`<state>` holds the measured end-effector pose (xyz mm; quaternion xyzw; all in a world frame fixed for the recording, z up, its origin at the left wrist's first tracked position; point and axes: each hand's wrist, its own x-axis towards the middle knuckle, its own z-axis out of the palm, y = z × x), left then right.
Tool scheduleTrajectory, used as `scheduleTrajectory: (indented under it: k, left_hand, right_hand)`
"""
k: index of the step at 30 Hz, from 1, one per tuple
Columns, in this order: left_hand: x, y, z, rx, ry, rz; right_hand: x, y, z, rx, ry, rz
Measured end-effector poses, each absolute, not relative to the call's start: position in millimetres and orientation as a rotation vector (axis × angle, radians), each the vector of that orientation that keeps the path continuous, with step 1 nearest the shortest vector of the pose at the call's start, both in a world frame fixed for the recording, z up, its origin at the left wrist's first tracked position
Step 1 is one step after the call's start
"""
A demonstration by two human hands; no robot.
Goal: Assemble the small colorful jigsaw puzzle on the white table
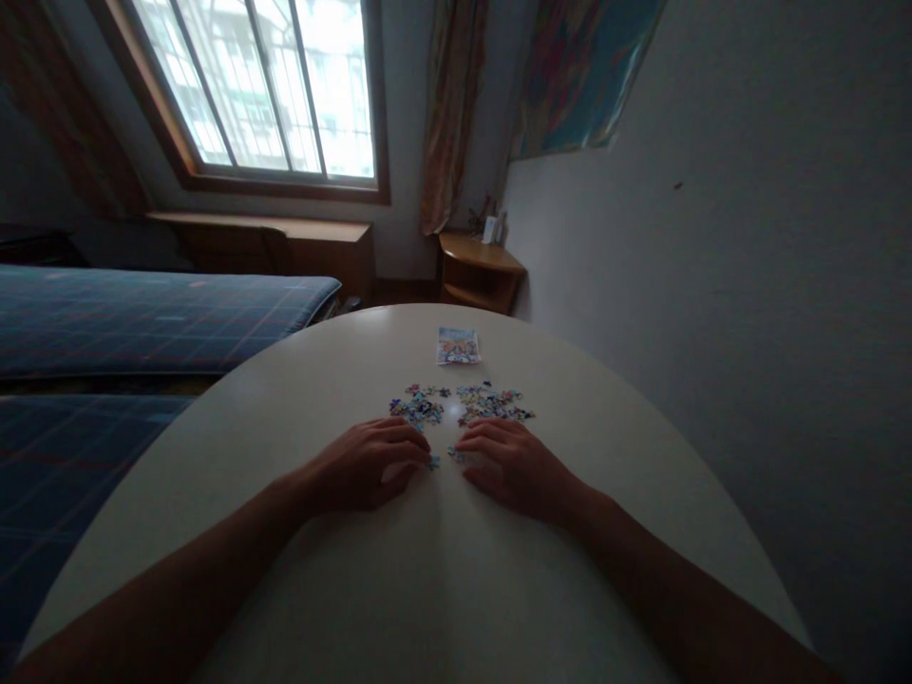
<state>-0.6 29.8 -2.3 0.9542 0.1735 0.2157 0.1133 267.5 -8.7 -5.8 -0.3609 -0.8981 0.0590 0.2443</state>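
My left hand [377, 463] rests low over the table with its fingers curved and the thumb apart from them. A small jigsaw puzzle piece [434, 463] lies right at its fingertips. Opposite it, my right hand [514, 467] is held in a similar way, thumb apart, its fingertips at or touching another puzzle piece [454, 454]. Neither hand visibly grips anything. Just beyond the fingers, loose puzzle pieces lie in two heaps, a left heap [417, 409] and a right heap [491, 406]. The nearer edges of both heaps are partly covered by my hands.
A small printed picture card [458, 346] lies beyond the heaps on the round white table [320, 579]. To the left is a bed with a blue plaid mattress [142, 318]. A wooden corner shelf [481, 252] stands past the far edge, and a wall [769, 313] is on the right.
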Motion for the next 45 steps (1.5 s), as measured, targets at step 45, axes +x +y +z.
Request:
scheduleTrajectory:
  k: [45]
  left_hand:
    - [-8, 50, -21, 2.891, 0.865, 0.719]
  right_hand:
    - [284, 5, -9, -1.674, -2.158, -0.086]
